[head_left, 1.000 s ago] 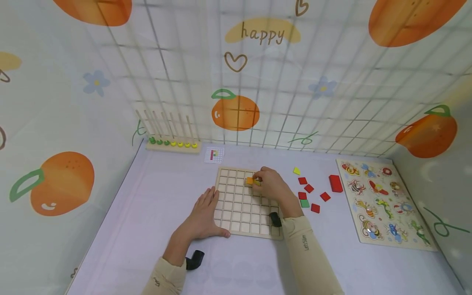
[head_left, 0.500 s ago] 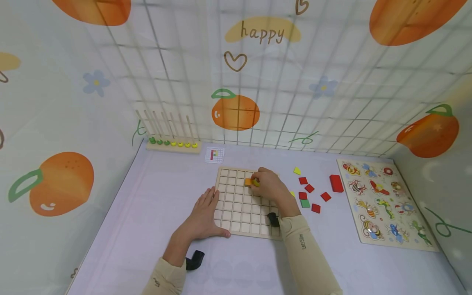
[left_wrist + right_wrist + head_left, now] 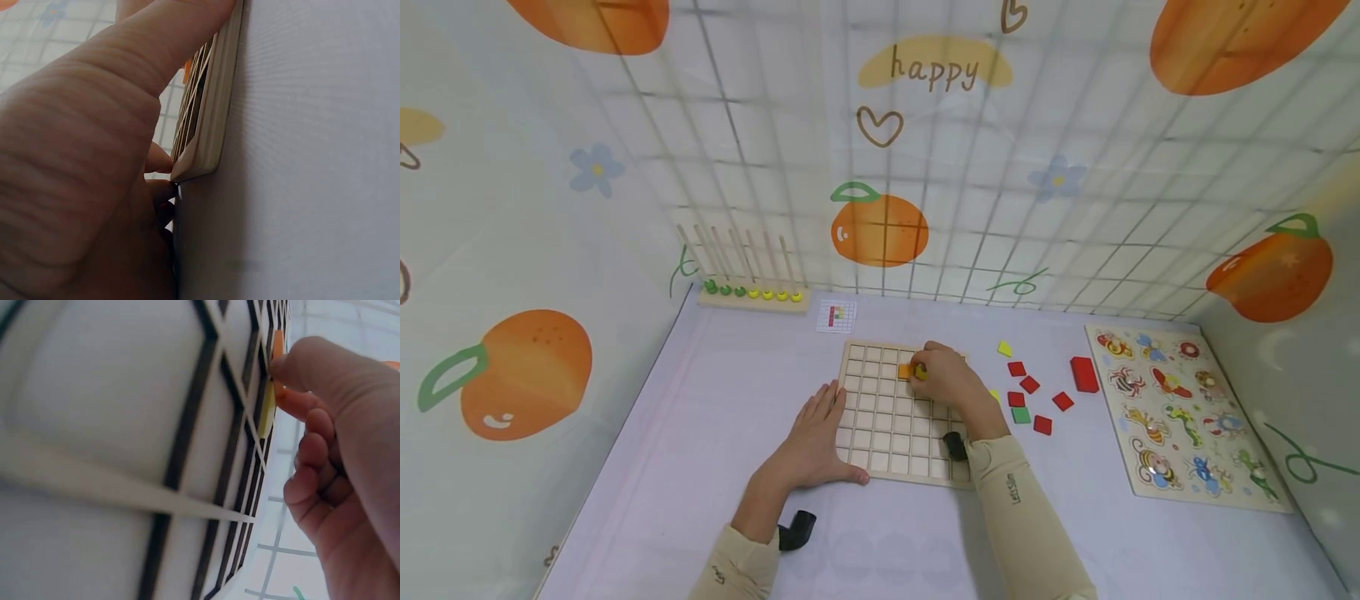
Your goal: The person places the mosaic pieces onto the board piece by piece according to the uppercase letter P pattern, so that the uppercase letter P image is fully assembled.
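Observation:
In the head view a square wooden grid board [image 3: 882, 417] lies on the table. My left hand [image 3: 808, 442] spreads around its near left corner, fingers along the left side and thumb along the front edge. An orange tile [image 3: 904, 371] sits in the far part of the grid. Just right of it, my right hand [image 3: 951, 379] pinches a yellow tile [image 3: 921, 372] between thumb and index finger. In the right wrist view that yellow tile [image 3: 267, 412] is at the grid beside the orange tile [image 3: 279, 342], the other fingers curled in.
Several red tiles [image 3: 1029, 384], a green tile [image 3: 1021, 415] and a yellow piece [image 3: 1004, 348] lie right of the board. Farther right are a red block [image 3: 1084, 375] and an insect puzzle [image 3: 1187, 417]. A pattern card [image 3: 837, 316] and a bead rack [image 3: 754, 302] stand behind.
My right hand has shifted slightly left with the yellow tile, and the orange tile has moved slightly left too. The left hand stays in place.

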Demonstrator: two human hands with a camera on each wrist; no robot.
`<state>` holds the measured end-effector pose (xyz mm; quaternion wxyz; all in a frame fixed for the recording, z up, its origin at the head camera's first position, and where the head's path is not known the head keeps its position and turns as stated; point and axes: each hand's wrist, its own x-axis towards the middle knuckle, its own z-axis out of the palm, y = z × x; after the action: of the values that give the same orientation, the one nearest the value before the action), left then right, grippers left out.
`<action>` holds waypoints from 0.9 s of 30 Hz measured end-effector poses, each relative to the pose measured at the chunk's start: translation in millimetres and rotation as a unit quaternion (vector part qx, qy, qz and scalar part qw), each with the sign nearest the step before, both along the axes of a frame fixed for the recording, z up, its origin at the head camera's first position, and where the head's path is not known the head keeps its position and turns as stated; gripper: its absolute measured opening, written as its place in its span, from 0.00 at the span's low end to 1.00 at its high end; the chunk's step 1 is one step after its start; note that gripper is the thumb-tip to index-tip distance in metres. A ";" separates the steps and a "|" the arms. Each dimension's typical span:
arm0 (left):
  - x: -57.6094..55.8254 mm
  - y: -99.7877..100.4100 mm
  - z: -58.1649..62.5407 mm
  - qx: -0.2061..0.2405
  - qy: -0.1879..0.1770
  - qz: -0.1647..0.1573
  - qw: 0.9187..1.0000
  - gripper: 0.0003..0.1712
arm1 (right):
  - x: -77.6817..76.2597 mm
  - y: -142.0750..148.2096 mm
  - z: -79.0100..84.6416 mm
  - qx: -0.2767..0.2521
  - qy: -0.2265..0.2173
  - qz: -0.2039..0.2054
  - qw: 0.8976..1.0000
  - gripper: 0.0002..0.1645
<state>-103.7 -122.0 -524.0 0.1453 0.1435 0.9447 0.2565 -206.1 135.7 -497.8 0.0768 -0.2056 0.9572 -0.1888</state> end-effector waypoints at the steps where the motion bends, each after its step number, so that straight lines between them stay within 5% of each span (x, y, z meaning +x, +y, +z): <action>1: 0.0 0.1 -0.1 0.000 0.001 0.000 1.000 0.87 | -0.1 0.0 0.0 0.001 -0.001 0.000 1.000 0.12; 27: 1.3 1.4 2.2 0.005 0.005 0.003 1.000 0.85 | -3.9 -3.2 6.9 -0.009 -0.036 -0.004 0.999 0.13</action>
<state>-102.4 -120.6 -521.9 0.1394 0.1423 0.9446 0.2609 -210.1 132.6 -490.8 0.1087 -0.1957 0.9529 -0.2046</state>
